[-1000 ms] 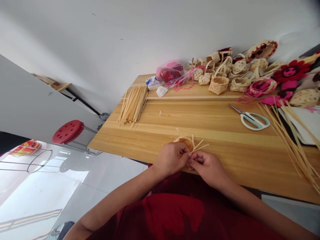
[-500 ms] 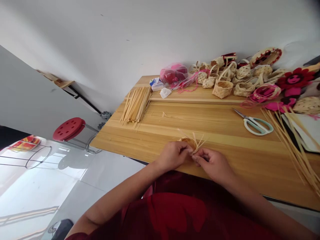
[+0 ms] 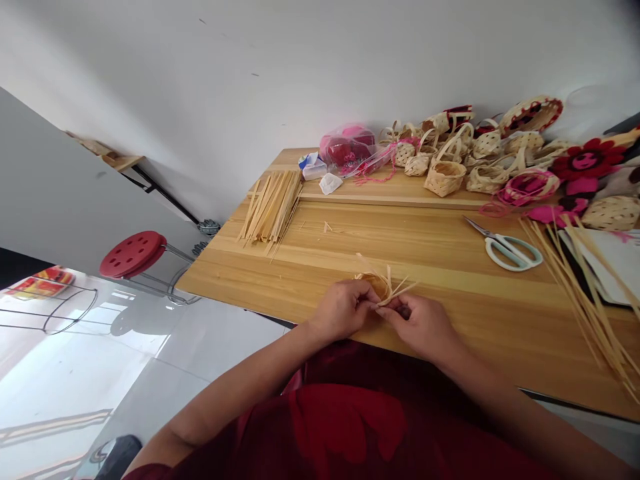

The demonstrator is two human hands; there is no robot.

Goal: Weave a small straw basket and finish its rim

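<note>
Both hands meet at the near edge of a wooden table [image 3: 450, 267]. My left hand [image 3: 343, 310] is closed around a small, partly woven straw basket [image 3: 377, 283], whose loose strips stick out up and to the right. My right hand [image 3: 425, 327] pinches one of those strips right beside the left fingers. Most of the little basket is hidden behind my fingers.
A bundle of cut straw strips [image 3: 270, 207] lies at the table's left. White-handled scissors [image 3: 510, 248] lie to the right, near long straw strips [image 3: 585, 293]. Several finished small baskets [image 3: 445, 175] and pink ornaments line the back edge. A red stool [image 3: 133, 253] stands on the floor at left.
The hands have stayed together on the small basket, with the fingers shifting slightly along the strips. The view has moved a little.
</note>
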